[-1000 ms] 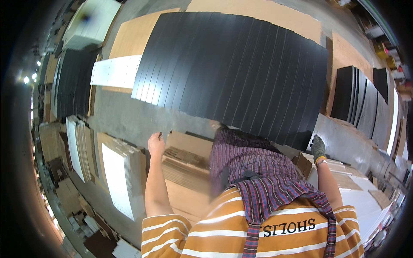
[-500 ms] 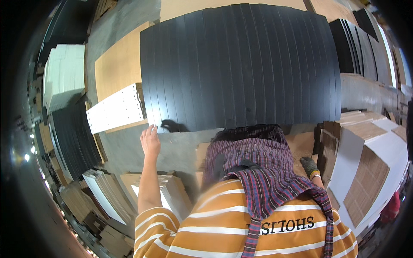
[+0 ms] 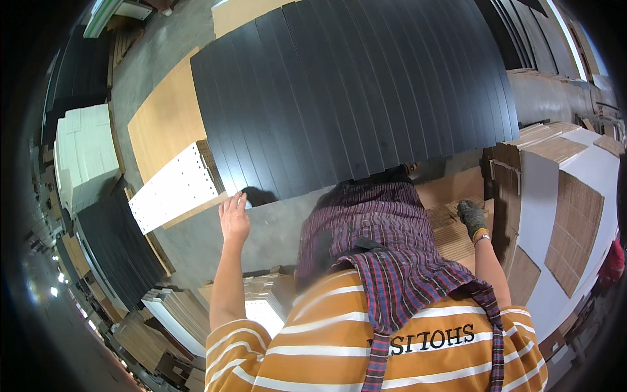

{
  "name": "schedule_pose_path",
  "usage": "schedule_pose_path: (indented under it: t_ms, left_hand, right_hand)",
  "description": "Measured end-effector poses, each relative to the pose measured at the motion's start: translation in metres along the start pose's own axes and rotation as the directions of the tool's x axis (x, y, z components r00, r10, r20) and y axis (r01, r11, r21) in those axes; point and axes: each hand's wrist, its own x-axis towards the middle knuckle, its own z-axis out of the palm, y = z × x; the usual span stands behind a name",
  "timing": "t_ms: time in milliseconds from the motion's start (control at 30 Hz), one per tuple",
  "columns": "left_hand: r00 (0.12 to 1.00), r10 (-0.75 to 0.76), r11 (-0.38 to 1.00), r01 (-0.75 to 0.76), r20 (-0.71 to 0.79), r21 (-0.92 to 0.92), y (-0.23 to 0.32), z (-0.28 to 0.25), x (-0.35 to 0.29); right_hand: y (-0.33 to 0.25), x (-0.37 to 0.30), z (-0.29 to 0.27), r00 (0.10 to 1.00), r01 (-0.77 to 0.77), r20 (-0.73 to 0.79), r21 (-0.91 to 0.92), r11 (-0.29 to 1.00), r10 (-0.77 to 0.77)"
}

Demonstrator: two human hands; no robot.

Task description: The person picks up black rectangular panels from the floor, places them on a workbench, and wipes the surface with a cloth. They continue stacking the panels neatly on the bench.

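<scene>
A broad row of dark grey, almost black boards (image 3: pixel 366 85) lies side by side in front of me, their near ends forming a slightly stepped edge. My bare left hand (image 3: pixel 234 219) is at the near left corner of this row; its fingers are stretched out, their tips touching the corner, and its shadow falls on the boards. My right hand (image 3: pixel 471 219), in a grey glove with a yellow cuff, hangs low on my right, just above stacked brown cardboard (image 3: pixel 454 242). Nothing shows in it, and its fingers look loosely extended.
A white panel with rows of holes (image 3: pixel 173 186) lies left of the dark boards, before a tan sheet (image 3: pixel 166 108). On the right stand tall white and brown stacked panels (image 3: pixel 542 176). White stacks (image 3: pixel 88 157) and dark stacks (image 3: pixel 121 242) line the left side, with grey floor (image 3: pixel 196 251) between.
My view has turned, so the dark boards now slant. The gloved right hand has moved forward, over the cardboard. My left hand stays at the boards' near left corner, its fingers a little more spread.
</scene>
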Motion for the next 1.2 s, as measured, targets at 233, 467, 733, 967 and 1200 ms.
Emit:
schedule_pose_path:
  t_ms: [233, 467, 733, 967, 1200]
  left_hand:
    - [0.998, 0.056, 0.998, -0.055, -0.042, 0.014, -0.001, 0.006, 0.017]
    - [0.990, -0.024, 0.998, 0.032, -0.141, 0.052, 0.018, 0.004, 0.027]
    - [0.982, -0.121, 0.993, 0.120, -0.144, -0.018, 0.050, -0.004, 0.037]
    - [0.989, -0.057, 0.998, 0.058, -0.139, 0.000, 0.062, -0.004, 0.044]
    - [0.976, 0.139, 0.990, -0.134, -0.167, 0.038, 0.070, -0.011, 0.054]
  right_hand:
    - [0.015, -0.021, 0.055, 0.852, 0.486, 0.183, -0.624, 0.612, -0.490]
    - [-0.016, -0.068, 0.075, 0.997, 0.050, 0.072, -0.264, 0.963, -0.032]
    - [-0.013, -0.077, 0.092, 0.962, 0.260, 0.047, -0.441, 0.859, -0.267]
    - [-0.005, -0.086, 0.105, 0.955, 0.287, 0.024, -0.336, 0.897, -0.297]
    - [-0.009, -0.093, 0.108, 0.978, 0.190, -0.009, -0.354, 0.916, -0.207]
